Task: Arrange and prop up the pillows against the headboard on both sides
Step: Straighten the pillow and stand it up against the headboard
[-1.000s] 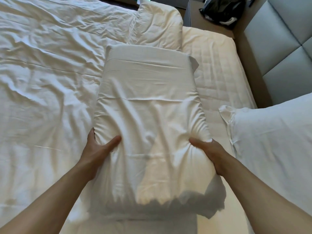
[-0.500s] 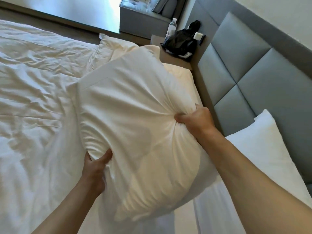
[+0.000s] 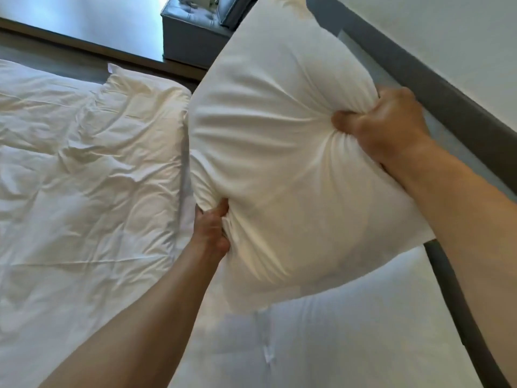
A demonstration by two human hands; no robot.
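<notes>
A big white pillow hangs in the air, tilted up toward the grey headboard on the right. My left hand pinches its lower left edge. My right hand is fisted into its right side, bunching the cloth. Below it a second white pillow lies at the near right, against the headboard. A third pillow rests at the far end of the bed, partly hidden behind the lifted one.
A rumpled white duvet covers the bed on the left. A grey padded bench or table stands beyond the bed's far side, next to a bright floor patch. The white wall rises above the headboard.
The pillow has come off the mattress and swung up and to the right, toward the headboard. Both hands keep their hold, and the view has turned with it.
</notes>
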